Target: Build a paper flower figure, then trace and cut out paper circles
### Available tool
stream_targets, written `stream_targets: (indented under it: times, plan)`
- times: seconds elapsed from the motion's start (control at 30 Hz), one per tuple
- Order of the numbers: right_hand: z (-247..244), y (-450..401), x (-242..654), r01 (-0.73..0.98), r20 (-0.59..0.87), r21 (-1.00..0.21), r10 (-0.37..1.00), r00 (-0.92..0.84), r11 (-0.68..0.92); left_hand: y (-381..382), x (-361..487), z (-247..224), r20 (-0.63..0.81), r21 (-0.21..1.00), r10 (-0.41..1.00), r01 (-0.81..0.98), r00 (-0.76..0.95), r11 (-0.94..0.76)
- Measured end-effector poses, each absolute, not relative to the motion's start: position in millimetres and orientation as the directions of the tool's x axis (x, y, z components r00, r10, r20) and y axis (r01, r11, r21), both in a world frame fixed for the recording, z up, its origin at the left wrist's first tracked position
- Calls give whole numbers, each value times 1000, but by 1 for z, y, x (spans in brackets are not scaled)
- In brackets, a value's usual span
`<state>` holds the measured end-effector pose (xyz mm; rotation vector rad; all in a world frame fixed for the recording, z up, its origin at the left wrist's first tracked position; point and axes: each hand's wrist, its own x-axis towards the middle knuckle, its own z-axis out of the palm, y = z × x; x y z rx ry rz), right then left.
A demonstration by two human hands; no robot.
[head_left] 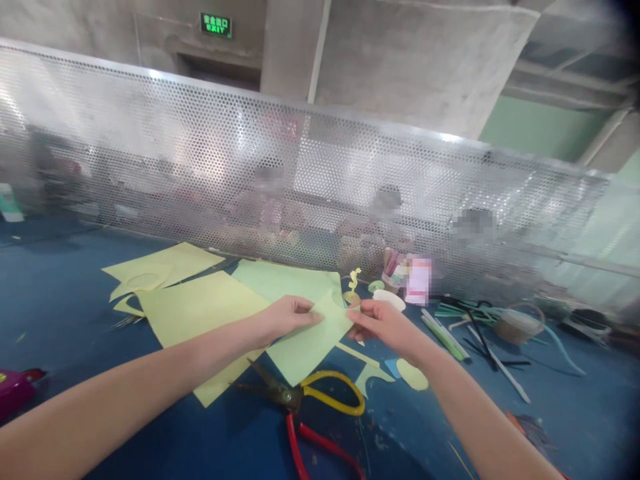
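Observation:
A pale green sheet of paper with a curved notch in its top edge is held up between my hands. My left hand pinches its left side with thumb and fingers. At the upper right corner, my right hand grips the same sheet. Just below the sheet lies a pair of scissors, blades apart, with one yellow and one red handle. Yellow paper is spread to the left, partly under my left forearm. A larger green sheet lies behind my hands.
A perforated metal screen borders the table's far side, with blurred people behind it. Paper offcuts lie near my right wrist. Farther right are colored sticks and a small basket. A purple tool sits at the left edge.

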<state>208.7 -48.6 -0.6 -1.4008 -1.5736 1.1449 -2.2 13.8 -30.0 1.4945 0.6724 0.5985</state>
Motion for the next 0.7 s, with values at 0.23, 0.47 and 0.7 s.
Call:
stream_targets:
  times: [0.23,0.47,0.7]
  plan:
    - [0,-51,198,349,-99,-937,980,-171,-34,16,-13,-28,-26,993,783,106,621,-51]
    - [-6,-41,193,300,10,-954,996,84,-15,9,-19,-17,-79,997,780,55,621,57]
    - [-10,-43,189,291,156,-942,985,-69,169,18,-14,-29,-72,981,852,-119,519,155]
